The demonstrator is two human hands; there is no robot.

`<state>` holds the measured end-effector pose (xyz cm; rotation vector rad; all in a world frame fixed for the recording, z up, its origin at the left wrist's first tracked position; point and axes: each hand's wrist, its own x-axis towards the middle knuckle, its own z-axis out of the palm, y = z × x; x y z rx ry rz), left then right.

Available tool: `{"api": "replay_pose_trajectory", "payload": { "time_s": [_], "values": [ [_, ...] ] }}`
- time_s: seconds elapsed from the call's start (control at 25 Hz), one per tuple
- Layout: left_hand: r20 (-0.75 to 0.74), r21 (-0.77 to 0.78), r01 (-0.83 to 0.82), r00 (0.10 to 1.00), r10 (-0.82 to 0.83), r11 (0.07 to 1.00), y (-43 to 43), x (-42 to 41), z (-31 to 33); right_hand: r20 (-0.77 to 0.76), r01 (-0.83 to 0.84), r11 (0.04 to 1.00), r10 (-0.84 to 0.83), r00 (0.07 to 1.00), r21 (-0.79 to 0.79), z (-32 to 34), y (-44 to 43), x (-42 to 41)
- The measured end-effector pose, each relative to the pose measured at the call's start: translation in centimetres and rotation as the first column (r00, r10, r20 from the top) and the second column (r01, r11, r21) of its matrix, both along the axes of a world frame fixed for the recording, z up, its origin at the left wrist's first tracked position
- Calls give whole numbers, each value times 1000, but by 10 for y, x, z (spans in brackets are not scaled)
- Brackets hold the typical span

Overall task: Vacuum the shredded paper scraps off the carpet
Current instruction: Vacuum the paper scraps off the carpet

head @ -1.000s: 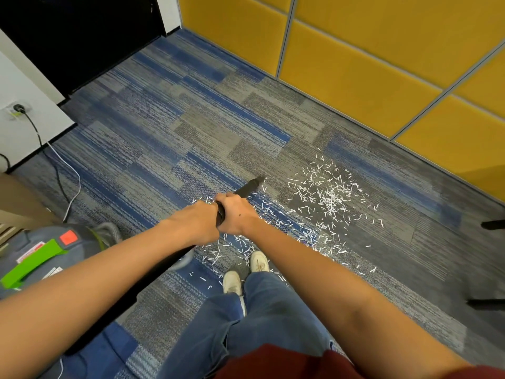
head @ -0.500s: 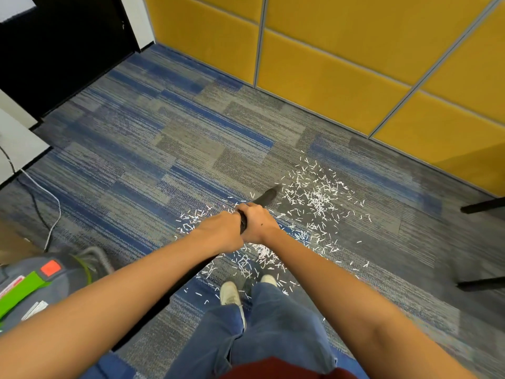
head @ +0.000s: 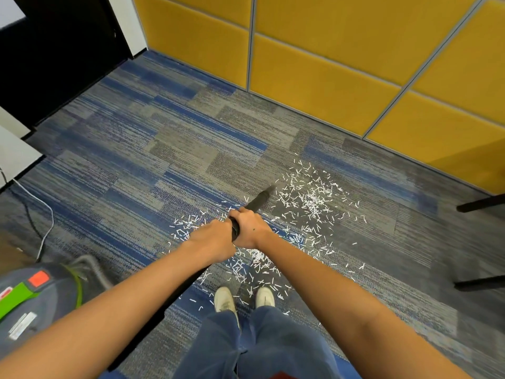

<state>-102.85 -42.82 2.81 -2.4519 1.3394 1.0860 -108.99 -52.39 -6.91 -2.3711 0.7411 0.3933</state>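
My left hand (head: pixel 216 236) and right hand (head: pixel 250 228), touching side by side, each have the fingers curled tight round the black wand (head: pixel 259 200), the left behind the right. The wand's tip slants down to the carpet (head: pixel 136 160) at the near-left edge of the densest patch of white scraps (head: pixel 311 198), though contact cannot be told; thinner scatters lie left of my hands and between my hands and shoes (head: pixel 224 298). The grey vacuum (head: pixel 54 294), with green and red parts, sits on the carpet at my left.
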Motion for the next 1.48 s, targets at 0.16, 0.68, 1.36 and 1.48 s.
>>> {"api": "replay_pose_trajectory", "payload": {
  "time_s": [0.16, 0.68, 1.36, 1.48],
  "values": [
    [-4, 4, -21, 1000, 21, 1000, -5, -14, -1, 19, -26, 1000, 26, 999, 9, -2, -7, -11],
    [4, -39, -36, 999, 36, 999, -35, -41, 2, 18, -28, 999, 29, 999, -23, -4, -40, -34],
    [20, -18, -55, 998, 56, 998, -91, -60, -5, 38, 20, 999, -21, 999, 34, -13, -97, -49],
    [8, -24, -35, 999, 35, 999, -104, -62, -5, 42, 53, 998, -54, 998, 33, -14, -107, -53]
  ]
}}
